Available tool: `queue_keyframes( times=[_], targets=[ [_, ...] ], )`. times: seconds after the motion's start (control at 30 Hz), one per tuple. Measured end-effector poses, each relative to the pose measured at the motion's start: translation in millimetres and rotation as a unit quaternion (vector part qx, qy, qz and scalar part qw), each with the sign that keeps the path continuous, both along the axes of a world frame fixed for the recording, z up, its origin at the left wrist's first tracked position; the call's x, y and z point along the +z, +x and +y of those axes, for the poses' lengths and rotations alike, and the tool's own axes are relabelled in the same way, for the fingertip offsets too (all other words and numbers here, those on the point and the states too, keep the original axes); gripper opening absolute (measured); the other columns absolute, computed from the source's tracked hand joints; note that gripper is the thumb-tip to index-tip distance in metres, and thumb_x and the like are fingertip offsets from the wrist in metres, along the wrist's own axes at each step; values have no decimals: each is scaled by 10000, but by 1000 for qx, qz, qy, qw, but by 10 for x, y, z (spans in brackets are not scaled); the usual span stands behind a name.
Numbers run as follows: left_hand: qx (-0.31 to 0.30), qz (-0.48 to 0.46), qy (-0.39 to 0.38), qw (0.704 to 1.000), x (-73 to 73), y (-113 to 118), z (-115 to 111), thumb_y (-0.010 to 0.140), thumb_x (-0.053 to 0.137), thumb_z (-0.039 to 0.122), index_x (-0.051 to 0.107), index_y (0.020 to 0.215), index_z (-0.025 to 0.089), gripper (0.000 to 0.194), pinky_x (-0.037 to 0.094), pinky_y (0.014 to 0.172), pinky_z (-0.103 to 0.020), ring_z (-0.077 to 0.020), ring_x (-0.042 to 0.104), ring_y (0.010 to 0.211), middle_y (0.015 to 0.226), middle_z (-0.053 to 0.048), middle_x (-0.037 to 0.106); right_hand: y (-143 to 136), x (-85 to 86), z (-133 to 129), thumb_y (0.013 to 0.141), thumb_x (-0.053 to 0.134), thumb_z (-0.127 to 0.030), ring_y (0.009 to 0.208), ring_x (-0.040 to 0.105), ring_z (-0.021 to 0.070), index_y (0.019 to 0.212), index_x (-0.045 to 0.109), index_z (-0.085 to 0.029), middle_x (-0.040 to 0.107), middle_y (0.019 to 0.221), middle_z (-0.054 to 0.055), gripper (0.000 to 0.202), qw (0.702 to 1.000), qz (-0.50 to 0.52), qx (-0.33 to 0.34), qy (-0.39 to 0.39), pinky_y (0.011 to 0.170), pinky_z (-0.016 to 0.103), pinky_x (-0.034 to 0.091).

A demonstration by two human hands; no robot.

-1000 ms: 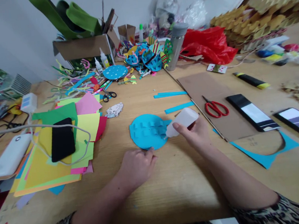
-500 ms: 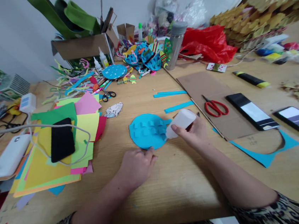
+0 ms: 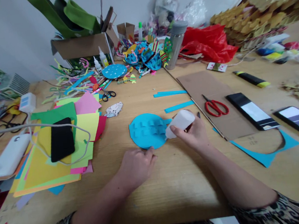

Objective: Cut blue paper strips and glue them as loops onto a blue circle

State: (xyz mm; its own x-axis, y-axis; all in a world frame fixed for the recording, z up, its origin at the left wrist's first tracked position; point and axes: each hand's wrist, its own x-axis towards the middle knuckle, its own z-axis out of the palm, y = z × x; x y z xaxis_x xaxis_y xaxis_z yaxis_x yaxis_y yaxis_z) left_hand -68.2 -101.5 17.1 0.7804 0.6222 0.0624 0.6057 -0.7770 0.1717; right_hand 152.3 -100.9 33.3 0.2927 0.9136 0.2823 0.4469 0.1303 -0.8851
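A round blue paper disc (image 3: pixel 148 140) lies flat in the middle of the table, with rows of raised blue paper loops across it. My left hand (image 3: pixel 137 166) rests at the disc's near edge, its fingers curled and a fingertip touching the rim; whether it pinches the edge is hard to see. In my right hand (image 3: pixel 194 132) is a white bottle (image 3: pixel 181 122), tilted with its tip down at the disc's right edge, beside a blue strip end that sticks out. Loose blue strips (image 3: pixel 179 106) lie behind the bottle.
Coloured paper sheets (image 3: pixel 50 165) and a black phone (image 3: pixel 61 139) lie at left. Red-handled scissors (image 3: pixel 215 108) rest on cardboard (image 3: pixel 205 84) at right, near more phones (image 3: pixel 252 112). Craft pieces, small glue bottles (image 3: pixel 98 65) and a grey flask (image 3: pixel 176 46) stand behind.
The white bottle and my right hand have shifted very slightly to the left. My left hand and the disc have stayed in place.
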Motion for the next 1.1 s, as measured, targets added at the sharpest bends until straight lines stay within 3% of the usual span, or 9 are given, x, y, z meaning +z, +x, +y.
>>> queue_keyframes(
  times=[0.37,0.57,0.77,1.1],
  targets=[
    [-4,-15,14,1000,-3,-14,5,928,515,282,668,1092,138,267,518,592,-315,-211,673,681,755,-67,721,12,-78,4,689,712,-357,544,548,144,803,536,-223,609,676,-8,248,1000,-5,14,0,477,266,425],
    [-7,-46,53,998,8,1,3,921,529,263,688,1002,128,223,521,662,-340,-228,610,818,807,-76,660,11,-91,-6,698,716,-361,538,533,144,810,521,-235,592,672,-14,258,1000,-6,18,-4,467,271,413],
    [-10,-59,25,998,36,23,9,923,529,234,684,955,124,193,516,759,-385,-239,547,895,916,-83,633,12,-75,-9,697,721,-389,568,560,164,828,521,-236,606,692,-1,284,1000,-14,12,3,501,293,437],
    [-15,-60,18,998,27,18,13,931,515,230,680,960,129,196,515,765,-388,-235,538,891,921,-84,631,34,-90,15,678,739,-430,537,540,146,805,510,-238,580,651,-21,325,998,-47,-16,30,467,273,419]
  ],
)
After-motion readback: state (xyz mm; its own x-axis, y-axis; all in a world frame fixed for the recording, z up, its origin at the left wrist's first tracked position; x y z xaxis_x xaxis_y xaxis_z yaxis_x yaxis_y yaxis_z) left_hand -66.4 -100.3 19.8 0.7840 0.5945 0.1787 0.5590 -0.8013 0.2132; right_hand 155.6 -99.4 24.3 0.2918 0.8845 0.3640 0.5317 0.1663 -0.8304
